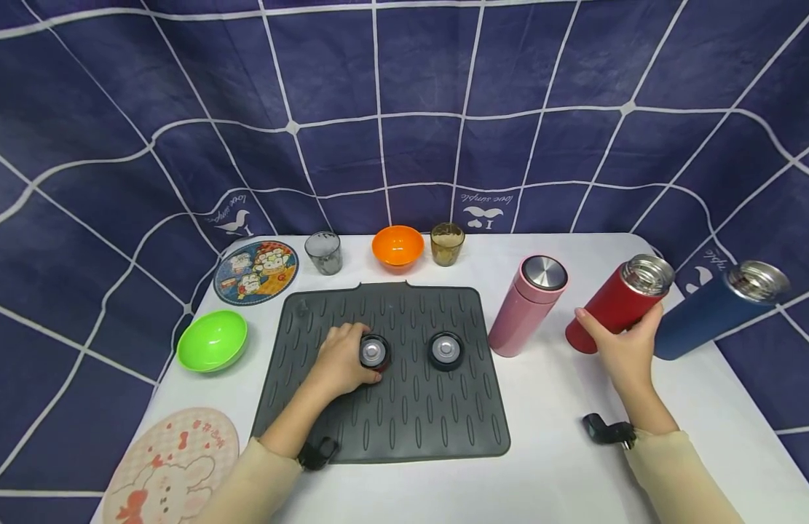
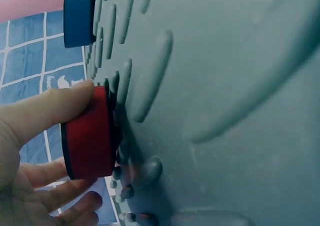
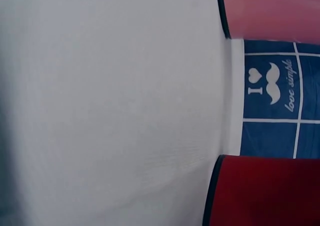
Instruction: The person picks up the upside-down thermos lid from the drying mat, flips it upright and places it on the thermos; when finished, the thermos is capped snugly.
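Note:
My left hand (image 1: 341,362) pinches a red bottle lid (image 2: 90,136) between thumb and fingers, low over the grey drying mat (image 1: 404,429). The lid's silver inner side faces up. Right of it on the mat lies a blue lid (image 2: 77,19), also inner side up. With my right hand (image 1: 628,356) I grip the body of a red thermos bottle (image 1: 610,302), whose steel mouth is uncovered. The right wrist view shows only the lower part of the red bottle, with the hand out of frame.
Left of the red bottle stands a pink bottle (image 1: 525,313) with its lid on; right of it, an uncovered blue bottle (image 1: 705,313). Two glasses and an orange bowl (image 1: 397,247) line the back. A green bowl (image 1: 212,342) and two round placemats lie at left.

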Tool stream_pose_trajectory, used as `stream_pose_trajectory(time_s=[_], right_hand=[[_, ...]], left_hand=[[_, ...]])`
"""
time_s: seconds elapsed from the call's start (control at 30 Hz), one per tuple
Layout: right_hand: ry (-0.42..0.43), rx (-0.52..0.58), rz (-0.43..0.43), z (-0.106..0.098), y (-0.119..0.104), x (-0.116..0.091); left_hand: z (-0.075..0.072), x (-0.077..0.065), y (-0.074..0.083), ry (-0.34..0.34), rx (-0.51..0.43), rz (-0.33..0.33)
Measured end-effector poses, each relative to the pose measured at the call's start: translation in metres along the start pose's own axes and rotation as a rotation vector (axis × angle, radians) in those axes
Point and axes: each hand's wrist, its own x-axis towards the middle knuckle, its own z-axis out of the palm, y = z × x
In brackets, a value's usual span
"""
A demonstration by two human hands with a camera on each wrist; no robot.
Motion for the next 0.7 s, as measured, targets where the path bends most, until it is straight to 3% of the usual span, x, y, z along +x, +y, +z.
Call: stream_pose_trajectory(time_s=[0.2,0.4,0.53,0.7], right_hand=[[0.007,-0.057,0.031,-0.002,0.001,0.002],[-0.001,-0.069,0.031,-0.005,0.000,0.000],[-0.004,-0.072,0.031,-0.006,0.000,-0.003],[-0.016,-0.059,0.016,-0.007,0.000,-0.007]], left_hand=[[0.001,-0.001,-0.001,0.051,0.000,0.004],[-0.003,-0.005,0.000,0.135,-0.090,0.011],[-0.014,-0.012,0.008,0.202,-0.265,0.074],[-0.034,-0.029,0.034,0.160,-0.621,0.212]])
